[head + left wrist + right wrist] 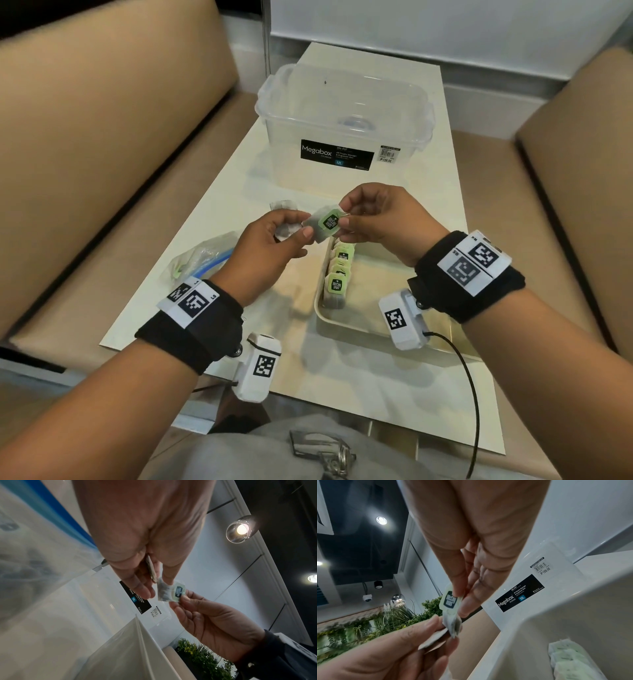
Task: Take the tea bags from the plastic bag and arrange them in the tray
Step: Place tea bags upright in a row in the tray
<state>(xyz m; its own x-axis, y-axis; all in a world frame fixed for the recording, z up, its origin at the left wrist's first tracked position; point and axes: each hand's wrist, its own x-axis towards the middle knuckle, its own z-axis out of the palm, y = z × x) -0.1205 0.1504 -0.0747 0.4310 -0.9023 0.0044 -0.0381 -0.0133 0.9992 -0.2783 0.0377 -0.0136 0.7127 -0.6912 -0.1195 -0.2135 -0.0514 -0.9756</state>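
Above the far end of the cream tray (pixel 320 315), both hands hold one tea bag (pixel 324 223) with a green tag. My right hand (pixel 343 219) pinches its tagged end (pixel 449 600). My left hand (pixel 303 234) pinches its other end and keeps a second tea bag (pixel 286 233) tucked against the palm; its edge (pixel 151 569) shows between the fingers. A row of several tea bags (pixel 339 270) lies along the tray's left wall. The clear plastic bag (pixel 202 257) with a blue zip lies on the table left of my left wrist.
A clear lidded Megabox storage box (pixel 342 113) stands at the back of the pale table (pixel 239 164). A small loose tea bag (pixel 282 205) lies on the table beyond my left hand. Tan sofa cushions flank the table. A black cable (pixel 469 377) trails from the right wrist camera.
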